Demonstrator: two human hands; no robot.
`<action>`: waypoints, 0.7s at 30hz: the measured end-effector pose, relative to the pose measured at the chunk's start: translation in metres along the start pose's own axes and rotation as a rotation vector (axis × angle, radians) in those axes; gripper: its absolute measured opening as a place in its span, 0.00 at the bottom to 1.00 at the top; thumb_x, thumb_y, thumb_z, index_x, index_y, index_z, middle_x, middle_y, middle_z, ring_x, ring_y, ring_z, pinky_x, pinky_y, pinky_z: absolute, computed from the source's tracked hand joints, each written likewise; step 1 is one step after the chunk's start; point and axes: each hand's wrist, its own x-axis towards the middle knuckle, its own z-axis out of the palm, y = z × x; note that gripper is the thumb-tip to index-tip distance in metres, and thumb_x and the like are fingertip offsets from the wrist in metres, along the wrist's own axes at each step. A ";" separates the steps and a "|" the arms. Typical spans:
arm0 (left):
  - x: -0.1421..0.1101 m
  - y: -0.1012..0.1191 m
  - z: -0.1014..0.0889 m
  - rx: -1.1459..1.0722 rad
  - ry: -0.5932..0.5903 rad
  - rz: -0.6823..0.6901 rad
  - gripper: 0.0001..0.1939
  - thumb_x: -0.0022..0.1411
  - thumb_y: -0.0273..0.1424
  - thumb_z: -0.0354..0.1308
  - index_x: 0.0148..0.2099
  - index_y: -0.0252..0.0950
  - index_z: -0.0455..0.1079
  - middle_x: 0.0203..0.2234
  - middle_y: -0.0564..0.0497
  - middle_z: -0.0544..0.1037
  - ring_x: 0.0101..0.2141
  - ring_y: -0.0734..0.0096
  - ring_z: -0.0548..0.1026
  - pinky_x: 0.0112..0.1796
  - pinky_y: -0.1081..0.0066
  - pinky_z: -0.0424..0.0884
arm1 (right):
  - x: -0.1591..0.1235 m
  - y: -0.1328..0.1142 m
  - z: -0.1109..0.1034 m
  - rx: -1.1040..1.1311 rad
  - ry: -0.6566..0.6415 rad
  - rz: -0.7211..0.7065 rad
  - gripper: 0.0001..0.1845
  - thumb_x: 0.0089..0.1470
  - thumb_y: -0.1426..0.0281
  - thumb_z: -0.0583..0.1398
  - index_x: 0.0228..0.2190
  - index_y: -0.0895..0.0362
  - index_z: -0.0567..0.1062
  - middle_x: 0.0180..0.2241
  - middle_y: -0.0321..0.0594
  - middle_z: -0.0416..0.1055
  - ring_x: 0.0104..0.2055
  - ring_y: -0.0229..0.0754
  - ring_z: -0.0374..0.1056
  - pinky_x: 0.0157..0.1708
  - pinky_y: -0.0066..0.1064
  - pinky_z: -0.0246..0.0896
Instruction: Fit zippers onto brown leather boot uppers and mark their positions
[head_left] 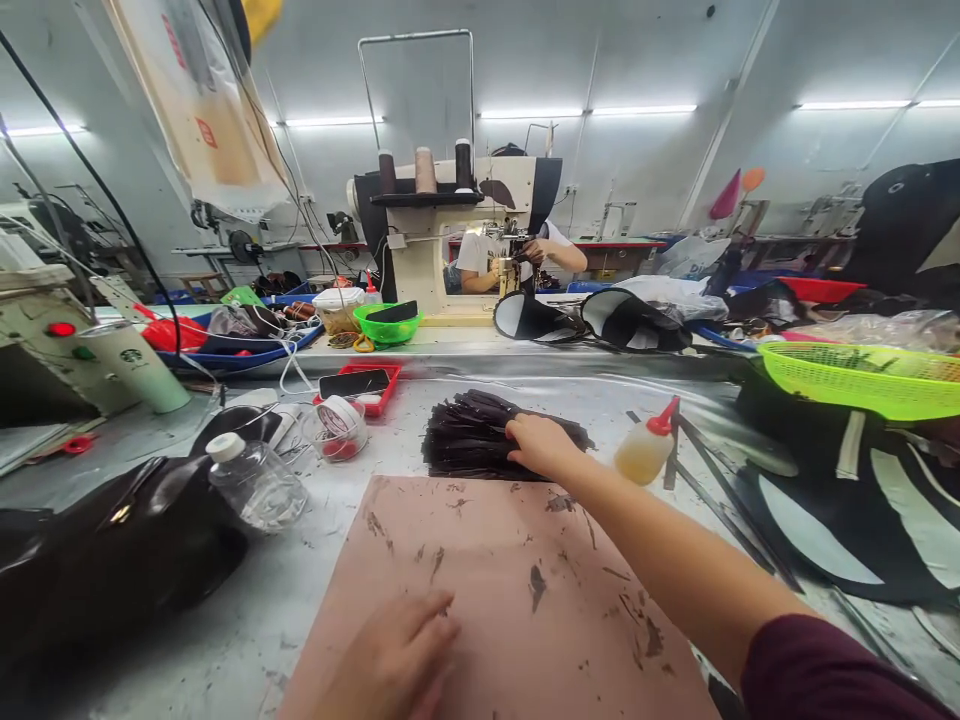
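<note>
A pile of thin black strips (472,430) lies just beyond a pinkish-brown board (480,560). My right hand (544,445) reaches over the board to the pile, its fingers closed in a pinch on a black strip at the pile's right part. The pinched strip is mostly hidden by the fingers. Low over the near left part of the board is my left hand (401,650), slightly blurred, its fingers loosely bent and apart with nothing visible in them. Dark smears and flakes mark the board. Right of the pile, a squeeze bottle with a red tip (646,445) holds yellowish liquid.
Left stand a clear bottle (259,485), a round clear container (337,430), a red tray (386,385) and a black bag (127,540). Black pieces (847,500) and a green basket (862,380) lie right. Behind a sewing machine (420,240), another person works.
</note>
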 end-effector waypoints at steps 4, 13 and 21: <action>0.068 -0.017 0.000 0.003 -0.075 -0.035 0.14 0.56 0.26 0.48 0.44 0.36 0.69 0.45 0.45 0.74 0.42 0.64 0.74 0.41 0.64 0.73 | -0.006 -0.011 0.007 -0.038 0.024 -0.021 0.11 0.50 0.71 0.61 0.38 0.59 0.71 0.38 0.45 0.70 0.42 0.45 0.66 0.39 0.34 0.60; 0.150 -0.045 0.038 0.050 -0.275 -0.090 0.09 0.56 0.25 0.49 0.35 0.33 0.71 0.35 0.46 0.76 0.39 0.61 0.73 0.41 0.63 0.69 | 0.005 -0.002 0.010 -0.093 -0.038 -0.073 0.13 0.58 0.64 0.55 0.42 0.58 0.70 0.42 0.41 0.69 0.40 0.40 0.67 0.39 0.38 0.65; 0.159 -0.025 0.060 0.093 -0.337 -0.065 0.10 0.57 0.23 0.47 0.35 0.29 0.71 0.32 0.42 0.74 0.37 0.60 0.72 0.38 0.62 0.68 | -0.001 -0.005 0.009 -0.094 -0.017 -0.112 0.10 0.53 0.71 0.58 0.39 0.59 0.71 0.39 0.45 0.71 0.43 0.45 0.66 0.39 0.34 0.63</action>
